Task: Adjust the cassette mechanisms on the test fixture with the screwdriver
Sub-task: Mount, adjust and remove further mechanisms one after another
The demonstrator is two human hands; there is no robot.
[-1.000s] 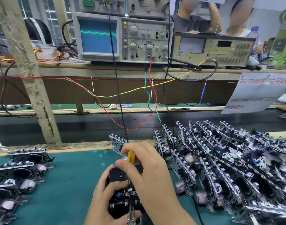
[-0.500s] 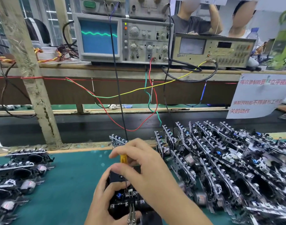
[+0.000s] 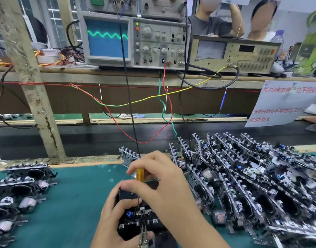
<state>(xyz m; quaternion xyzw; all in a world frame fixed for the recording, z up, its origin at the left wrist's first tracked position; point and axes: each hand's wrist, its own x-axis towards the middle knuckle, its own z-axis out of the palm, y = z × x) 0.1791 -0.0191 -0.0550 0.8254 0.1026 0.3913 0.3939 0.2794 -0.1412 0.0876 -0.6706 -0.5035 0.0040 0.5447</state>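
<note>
A black cassette mechanism (image 3: 134, 216) sits on the test fixture at the bottom centre of the green mat. My left hand (image 3: 110, 221) grips its left side, thumb on top. My right hand (image 3: 164, 187) pinches a small screwdriver (image 3: 140, 174) with a yellow handle, held upright. Its thin shaft points down into the metal head assembly of the mechanism. A metal clip (image 3: 143, 237) is attached at the mechanism's near edge.
Several cassette mechanisms (image 3: 252, 185) are stacked in rows on the right; more lie at the left (image 3: 19, 187). Another stands upright behind my hands (image 3: 129, 158). An oscilloscope (image 3: 117, 38) shows a green wave; a meter (image 3: 232, 52) sits beside it. Coloured wires hang down. Two people sit behind the bench.
My right hand has shifted slightly left and turned with the screwdriver on the mechanism. The oscilloscope wave has grown larger. My left hand keeps its grip.
</note>
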